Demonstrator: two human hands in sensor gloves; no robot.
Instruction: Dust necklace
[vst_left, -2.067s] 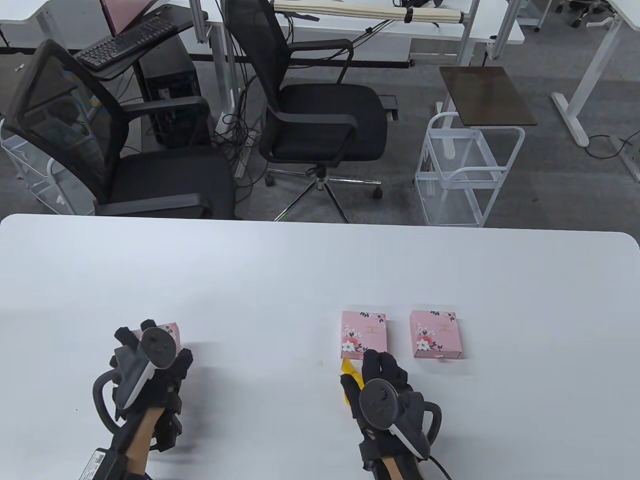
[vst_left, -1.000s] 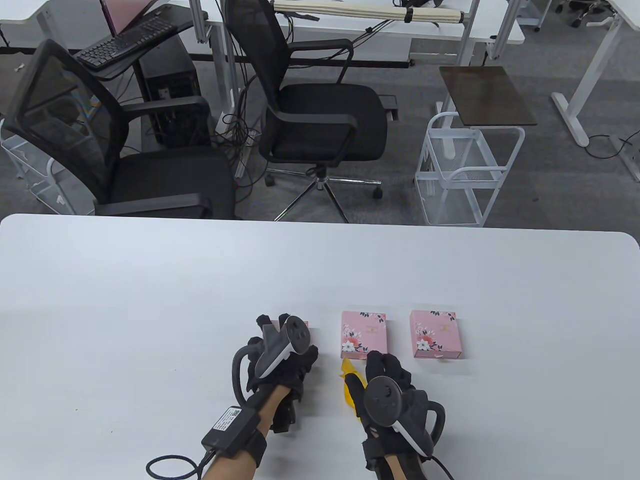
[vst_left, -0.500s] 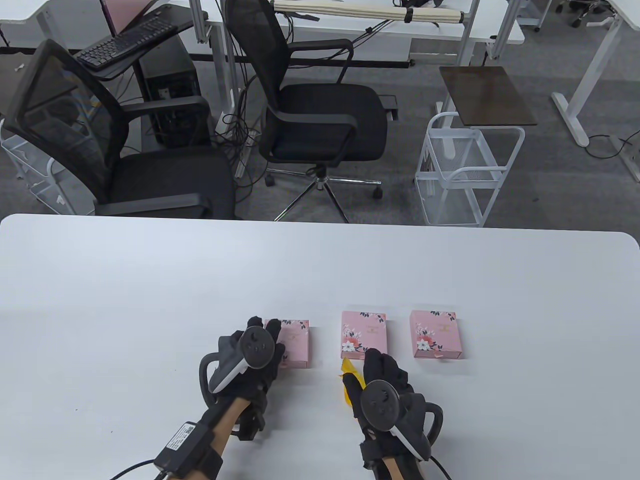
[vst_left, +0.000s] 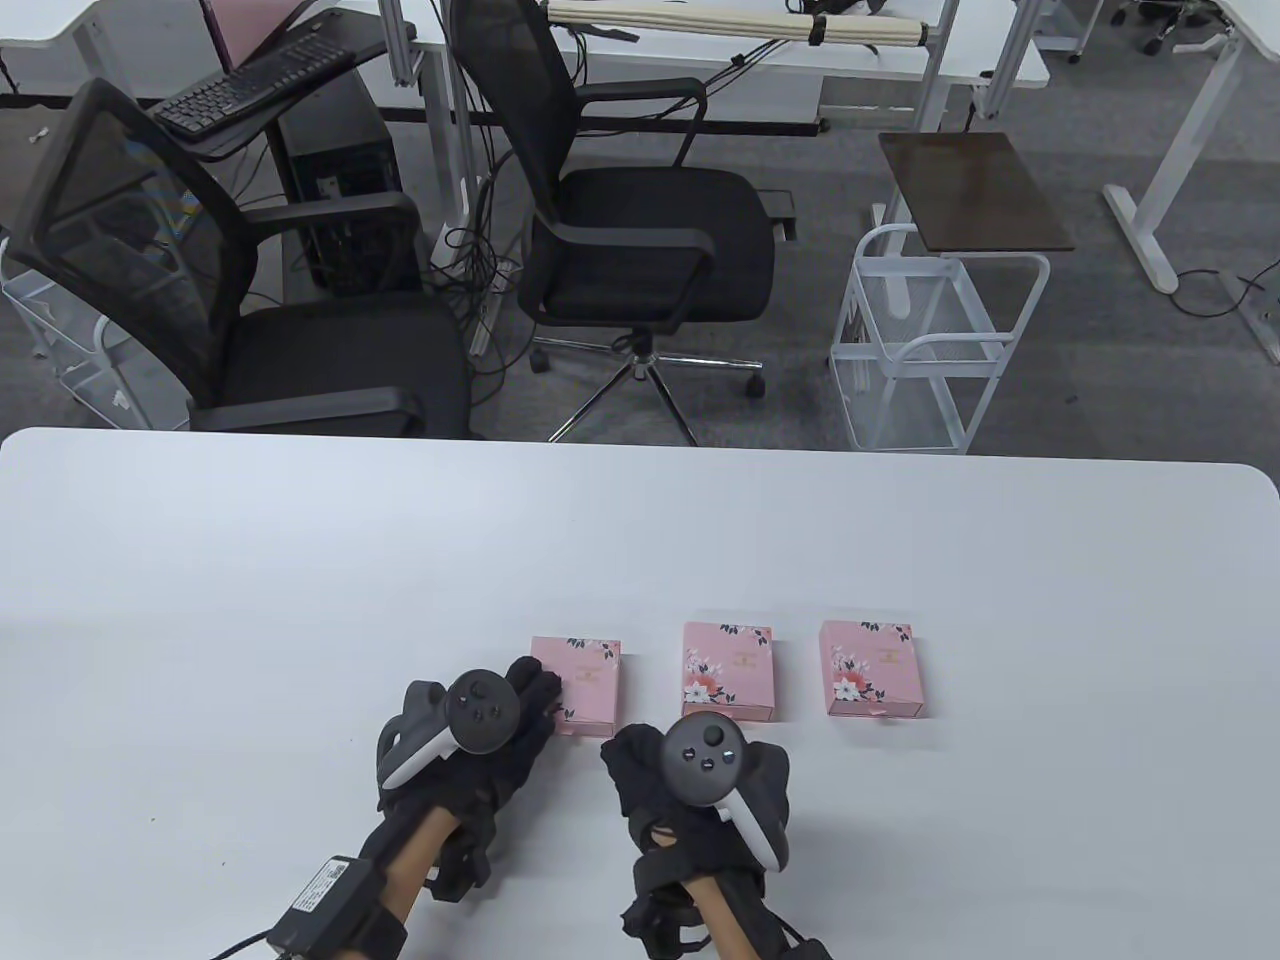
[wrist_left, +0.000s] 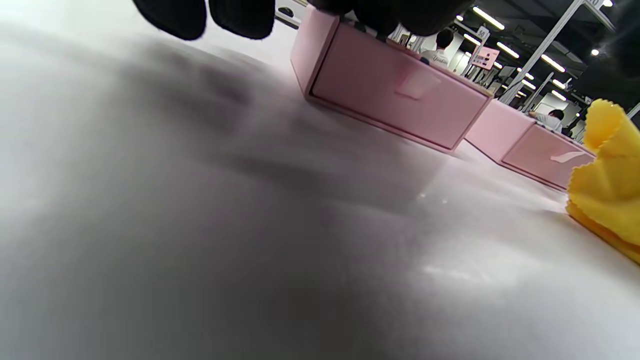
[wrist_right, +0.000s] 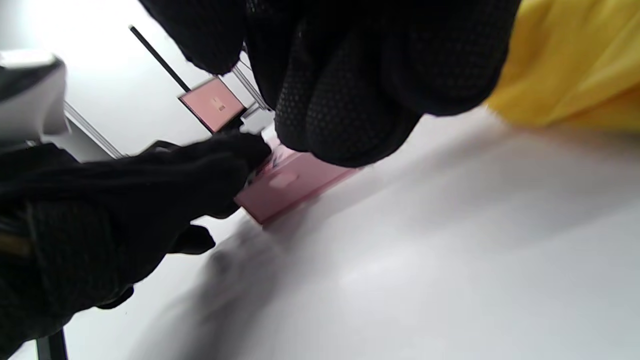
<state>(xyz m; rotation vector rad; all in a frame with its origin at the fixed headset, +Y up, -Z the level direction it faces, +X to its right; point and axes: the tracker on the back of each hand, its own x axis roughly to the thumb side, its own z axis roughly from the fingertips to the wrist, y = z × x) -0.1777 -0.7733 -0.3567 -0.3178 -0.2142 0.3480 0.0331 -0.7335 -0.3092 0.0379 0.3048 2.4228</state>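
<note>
Table view first: three pink boxes sit in a row on the white table (vst_left: 300, 560), the left box (vst_left: 588, 685), the middle box (vst_left: 728, 668) and the right box (vst_left: 871, 666), all shut as far as we can see. No necklace shows anywhere, so we can't tell where it is. Our left hand (vst_left: 500, 745) rests its fingertips on the near left corner of the left box; the tracker hides most of the fingers, so we can't say from here whether they grip. Our right hand (vst_left: 690, 790) sits just near of the gap between the left and middle boxes, and the tracker covers whatever it holds.

Left wrist view, tilted and blurry: the left box (wrist_left: 395, 92) shows its drawer front with a small pull tab, our fingertips (wrist_left: 400, 15) lying on its top edge, cut off at the frame. Whether they curl round it, we can't tell. The yellow cloth (wrist_left: 607, 175) pokes in at the right, partly cropped.

Right wrist view: our right fingers (wrist_right: 350, 85) are bunched and curled round the yellow cloth (wrist_right: 565, 70), mostly hiding it. The left hand (wrist_right: 125, 210) touches the left box (wrist_right: 290, 182) behind.
</note>
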